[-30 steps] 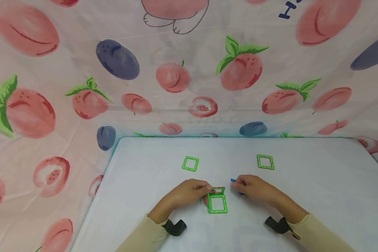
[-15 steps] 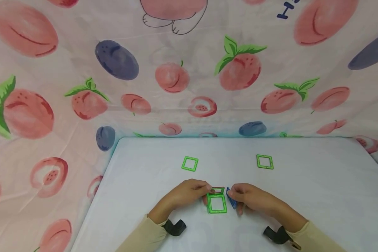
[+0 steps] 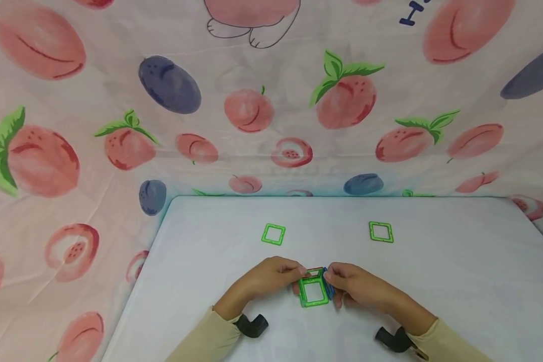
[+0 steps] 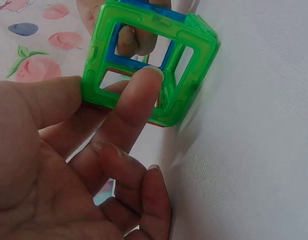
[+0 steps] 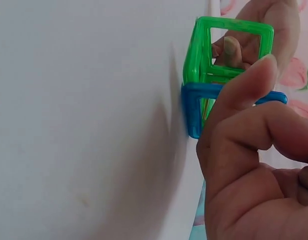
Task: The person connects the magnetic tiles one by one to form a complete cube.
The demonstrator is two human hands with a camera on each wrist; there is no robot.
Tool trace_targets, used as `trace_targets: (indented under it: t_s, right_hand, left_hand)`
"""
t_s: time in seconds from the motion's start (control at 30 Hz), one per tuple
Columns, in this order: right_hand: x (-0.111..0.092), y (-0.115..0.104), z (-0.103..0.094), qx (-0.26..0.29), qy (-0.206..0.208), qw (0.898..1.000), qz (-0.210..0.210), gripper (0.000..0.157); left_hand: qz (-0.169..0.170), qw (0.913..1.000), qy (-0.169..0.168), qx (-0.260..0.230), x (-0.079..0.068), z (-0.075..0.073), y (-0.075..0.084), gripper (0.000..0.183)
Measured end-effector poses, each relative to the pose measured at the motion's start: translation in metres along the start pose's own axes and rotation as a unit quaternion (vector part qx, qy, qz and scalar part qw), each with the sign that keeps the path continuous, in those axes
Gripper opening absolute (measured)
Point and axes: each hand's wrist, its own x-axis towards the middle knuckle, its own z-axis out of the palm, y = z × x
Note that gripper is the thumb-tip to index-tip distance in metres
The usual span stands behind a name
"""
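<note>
A small box of square, open-framed magnetic tiles stands on the table in front of me. Green tiles (image 3: 314, 303) form its near faces, and a red-edged tile (image 3: 315, 268) shows at the back. My left hand (image 3: 273, 276) grips the box at its left rear, with the thumb at the frame's edge and one finger across the opening in the left wrist view. My right hand (image 3: 364, 285) pinches a blue square tile (image 5: 193, 115) upright along the box's right side. In the head view, that tile's edge meets the green frame.
Two loose green square tiles lie farther back on the white table (image 3: 457, 261), one at the left (image 3: 265, 234) and one at the right (image 3: 381, 241). Behind the table hangs a fruit-printed cloth (image 3: 262, 65). Black wrist mounts (image 3: 252, 327) sit below both hands.
My right hand has brought the blue tile left and toward me, turning it upright against the box's right side. The box has tilted slightly; my left hand keeps its place.
</note>
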Motion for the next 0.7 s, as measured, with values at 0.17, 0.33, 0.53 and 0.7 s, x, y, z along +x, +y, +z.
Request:
trace_targets:
  t_s: [0.17,0.33,0.53,0.7]
  right_hand:
    - [-0.001,-0.001,0.001,-0.017,0.014,1.0,-0.001,0.038]
    - [-0.006,-0.004,-0.001,-0.13,0.073,0.989,-0.013,0.035]
    - [-0.013,-0.003,0.0,-0.267,0.099,0.953,-0.104,0.023]
    - [-0.015,-0.002,0.005,-0.28,0.118,0.944,-0.131,0.019]
  left_hand:
    - [0.0,1.0,-0.001,0.006,0.0,-0.001,0.001,0.032]
    - [0.002,1.0,-0.007,-0.003,0.0,-0.001,0.001,0.032]
    - [0.005,0.9999,-0.013,0.002,0.0,-0.002,0.001,0.032]
    - [0.01,0.9997,-0.021,0.011,0.0,-0.002,0.0,0.035]
